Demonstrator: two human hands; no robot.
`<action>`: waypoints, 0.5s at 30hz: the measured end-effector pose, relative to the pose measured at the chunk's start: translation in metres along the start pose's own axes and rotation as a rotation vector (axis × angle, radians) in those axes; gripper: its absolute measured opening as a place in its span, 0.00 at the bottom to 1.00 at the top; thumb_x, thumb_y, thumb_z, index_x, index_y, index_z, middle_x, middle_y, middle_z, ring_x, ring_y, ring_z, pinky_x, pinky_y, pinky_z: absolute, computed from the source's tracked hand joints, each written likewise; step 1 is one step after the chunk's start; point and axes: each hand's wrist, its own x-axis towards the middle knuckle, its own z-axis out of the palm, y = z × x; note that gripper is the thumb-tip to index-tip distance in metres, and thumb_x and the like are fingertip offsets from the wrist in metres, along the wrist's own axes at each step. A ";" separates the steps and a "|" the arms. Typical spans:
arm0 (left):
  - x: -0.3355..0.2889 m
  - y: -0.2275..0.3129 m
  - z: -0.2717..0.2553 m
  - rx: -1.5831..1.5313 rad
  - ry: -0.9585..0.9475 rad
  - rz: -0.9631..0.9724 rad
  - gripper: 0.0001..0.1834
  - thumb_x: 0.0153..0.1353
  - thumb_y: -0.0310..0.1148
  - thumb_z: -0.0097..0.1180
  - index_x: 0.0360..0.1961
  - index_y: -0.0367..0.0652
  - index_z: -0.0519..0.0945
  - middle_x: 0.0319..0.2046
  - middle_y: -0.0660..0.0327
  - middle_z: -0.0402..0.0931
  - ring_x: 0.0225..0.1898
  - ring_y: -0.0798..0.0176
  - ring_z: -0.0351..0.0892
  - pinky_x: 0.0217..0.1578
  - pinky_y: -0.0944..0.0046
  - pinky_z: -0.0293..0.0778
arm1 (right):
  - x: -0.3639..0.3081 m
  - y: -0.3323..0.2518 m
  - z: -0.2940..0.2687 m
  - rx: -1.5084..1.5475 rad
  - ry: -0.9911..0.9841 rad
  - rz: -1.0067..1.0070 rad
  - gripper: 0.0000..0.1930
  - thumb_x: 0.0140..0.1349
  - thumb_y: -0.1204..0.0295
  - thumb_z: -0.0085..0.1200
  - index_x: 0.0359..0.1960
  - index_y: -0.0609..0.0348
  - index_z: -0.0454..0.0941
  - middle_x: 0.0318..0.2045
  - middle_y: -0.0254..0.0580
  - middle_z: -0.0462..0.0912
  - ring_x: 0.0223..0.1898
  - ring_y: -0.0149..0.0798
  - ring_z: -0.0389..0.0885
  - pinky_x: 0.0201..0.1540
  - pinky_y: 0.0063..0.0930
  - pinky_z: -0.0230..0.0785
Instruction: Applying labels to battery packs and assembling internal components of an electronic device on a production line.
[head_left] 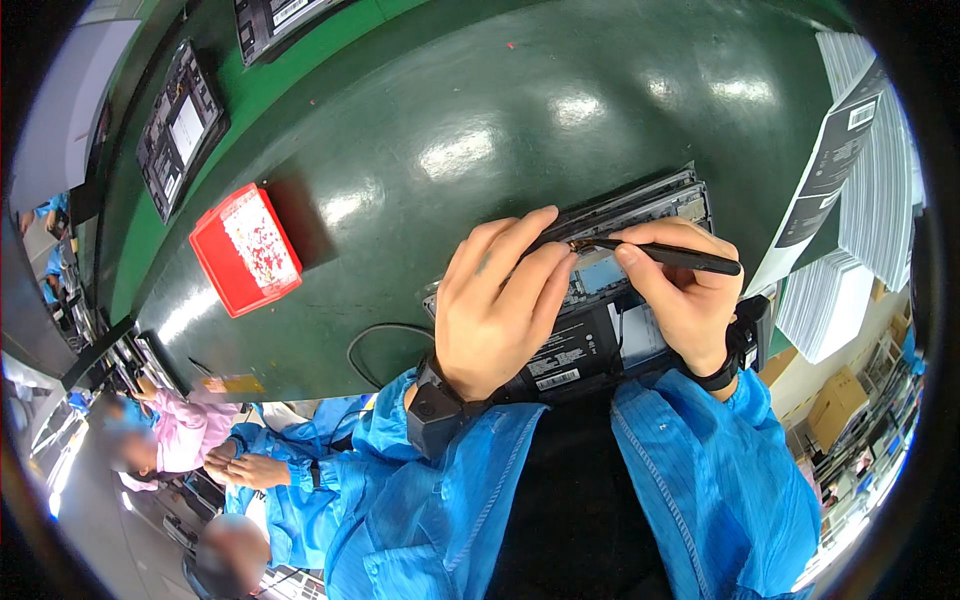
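In front of me lies an opened flat black electronic device (602,279), with a light blue patch and exposed inner parts. A black battery pack (562,347) with a white printed label fills its near part. My right hand (690,290) is closed round slim black tweezers (685,258), whose tip points left into the device. My left hand (500,300) rests over the device's left side, fingers bent. Its fingertips meet the tweezers' tip at a tiny gold-brown piece, too small to name. The left palm and fingers hide part of the device.
A red tray (222,262) of small white bits stands to the left. Similar opened devices (182,130) lie on the green strip at the far left. Stacks of white sheets (872,200) and a dark printed card (825,180) stand at right. Co-workers (255,470) sit at lower left.
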 end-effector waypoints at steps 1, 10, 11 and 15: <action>0.000 0.001 0.001 -0.004 0.010 -0.009 0.11 0.48 0.19 0.72 0.35 0.36 0.86 0.48 0.54 0.84 0.41 0.51 0.83 0.41 0.57 0.81 | 0.001 0.002 0.001 -0.031 0.004 -0.028 0.07 0.58 0.81 0.68 0.39 0.65 0.88 0.29 0.34 0.85 0.24 0.18 0.74 0.23 0.12 0.61; 0.004 0.008 -0.001 -0.066 0.013 -0.132 0.11 0.50 0.20 0.72 0.36 0.37 0.85 0.47 0.53 0.85 0.42 0.52 0.84 0.42 0.59 0.80 | 0.001 0.000 -0.001 -0.094 0.002 -0.073 0.08 0.57 0.81 0.68 0.39 0.64 0.88 0.29 0.35 0.85 0.24 0.18 0.76 0.23 0.13 0.63; 0.005 0.009 -0.001 -0.073 0.005 -0.158 0.11 0.51 0.20 0.72 0.37 0.37 0.84 0.46 0.53 0.85 0.42 0.52 0.84 0.43 0.59 0.79 | 0.001 -0.001 -0.001 -0.092 0.000 -0.072 0.08 0.57 0.81 0.68 0.39 0.64 0.88 0.29 0.35 0.86 0.24 0.19 0.76 0.23 0.13 0.64; 0.008 0.010 -0.004 -0.095 -0.033 -0.213 0.11 0.52 0.21 0.71 0.38 0.38 0.84 0.45 0.53 0.86 0.42 0.53 0.85 0.43 0.59 0.79 | 0.001 0.000 -0.001 -0.087 0.006 -0.070 0.08 0.57 0.80 0.68 0.39 0.64 0.88 0.29 0.35 0.86 0.24 0.19 0.77 0.24 0.13 0.64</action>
